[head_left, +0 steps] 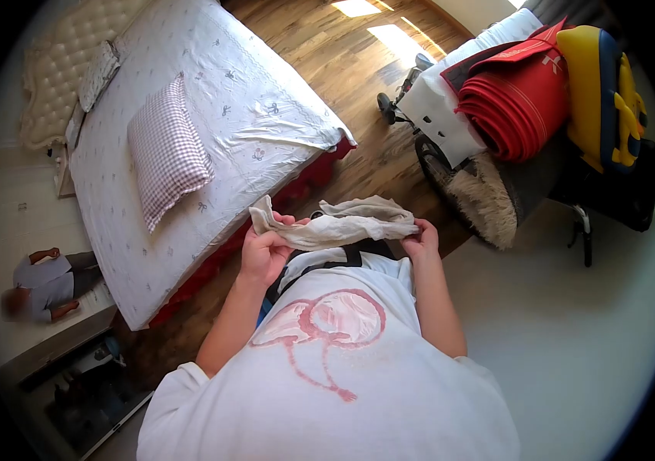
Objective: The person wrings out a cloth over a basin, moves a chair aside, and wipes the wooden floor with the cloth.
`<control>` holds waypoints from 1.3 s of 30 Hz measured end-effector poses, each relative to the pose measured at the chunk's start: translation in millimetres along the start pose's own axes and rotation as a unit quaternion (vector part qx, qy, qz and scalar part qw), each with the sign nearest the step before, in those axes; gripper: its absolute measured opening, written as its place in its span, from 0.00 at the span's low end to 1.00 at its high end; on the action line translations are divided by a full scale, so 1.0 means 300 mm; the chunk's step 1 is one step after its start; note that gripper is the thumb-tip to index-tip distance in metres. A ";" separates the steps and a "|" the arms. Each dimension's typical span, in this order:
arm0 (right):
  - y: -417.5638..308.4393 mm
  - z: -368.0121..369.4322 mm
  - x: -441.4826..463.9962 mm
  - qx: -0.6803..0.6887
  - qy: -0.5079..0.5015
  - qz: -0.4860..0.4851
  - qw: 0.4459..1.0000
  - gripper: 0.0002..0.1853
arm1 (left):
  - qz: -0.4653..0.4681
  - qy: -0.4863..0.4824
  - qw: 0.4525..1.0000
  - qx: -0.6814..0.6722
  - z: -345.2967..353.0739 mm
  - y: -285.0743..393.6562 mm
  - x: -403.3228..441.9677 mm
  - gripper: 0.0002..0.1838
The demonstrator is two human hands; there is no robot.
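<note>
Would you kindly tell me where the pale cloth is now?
In the head view, the pale cloth is near the centre, held between the left hand and the right hand, in front of the white shirt.

I am in a home bedroom: on the left I see a bed (266,100), a checked pillow (170,152) and a padded headboard (54,73).

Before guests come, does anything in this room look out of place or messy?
Yes: the checked pillow lies askew on the bed, away from the headboard where a second pillow rests. The cloth between your left hand and right hand is rumpled; I see no spill.
</note>
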State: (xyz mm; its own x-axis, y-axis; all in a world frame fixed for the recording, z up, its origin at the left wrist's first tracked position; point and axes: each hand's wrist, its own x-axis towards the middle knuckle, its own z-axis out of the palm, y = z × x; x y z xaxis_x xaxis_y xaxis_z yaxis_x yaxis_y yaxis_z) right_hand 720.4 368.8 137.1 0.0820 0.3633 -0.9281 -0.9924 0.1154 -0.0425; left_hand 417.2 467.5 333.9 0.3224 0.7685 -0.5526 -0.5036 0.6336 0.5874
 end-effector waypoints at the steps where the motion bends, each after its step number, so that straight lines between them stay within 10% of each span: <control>1: 0.008 -0.013 0.056 0.011 0.026 0.003 1.000 0.20 | 0.029 -0.068 0.997 0.003 -0.010 0.004 -0.009 0.23; 7: 0.077 -0.032 0.246 -0.088 0.061 0.094 0.990 0.18 | 0.122 -0.302 0.936 0.135 0.148 0.023 -0.070 0.04; 12: 0.086 -0.020 0.274 0.025 -0.066 0.199 0.977 0.12 | 0.105 -0.356 0.923 0.104 0.185 0.047 -0.057 0.07; 14: 0.051 -0.044 0.278 0.083 -0.159 0.285 0.941 0.11 | 0.092 -0.289 0.950 0.070 0.104 0.074 -0.034 0.02; 20: 0.054 0.105 -0.064 -0.007 -0.151 0.145 0.978 0.12 | 0.019 0.075 0.958 0.276 -0.190 0.114 0.074 0.13; 24: 0.103 0.183 -0.170 -0.030 -0.229 0.169 0.958 0.13 | -0.052 0.091 0.826 0.554 -0.396 0.029 0.178 0.21; 30: 0.232 0.301 -0.292 -0.029 -0.273 0.202 0.940 0.15 | -0.087 -0.053 0.489 0.866 -0.157 -0.138 0.226 0.60; 32: 0.269 0.316 -0.304 0.001 -0.302 0.204 0.931 0.17 | 0.085 -0.227 0.632 0.736 -0.181 -0.208 0.288 0.66; 35: 0.283 0.313 -0.311 0.040 -0.341 0.204 0.917 0.16 | 0.036 -0.226 0.811 0.539 -0.060 -0.285 0.262 0.56; 39: 0.174 0.325 -0.338 -0.018 -0.301 0.134 0.944 0.16 | 0.037 -0.190 0.831 0.522 0.054 -0.262 0.274 0.34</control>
State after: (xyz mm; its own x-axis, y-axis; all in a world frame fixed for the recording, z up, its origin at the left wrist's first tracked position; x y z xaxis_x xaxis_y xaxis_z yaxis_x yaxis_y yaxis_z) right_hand 669.1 428.1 265.0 -0.1468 0.8353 -0.5298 -0.9864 -0.0837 0.1413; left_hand 496.2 482.3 251.8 0.6518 0.6550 -0.3823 0.3725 0.1627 0.9137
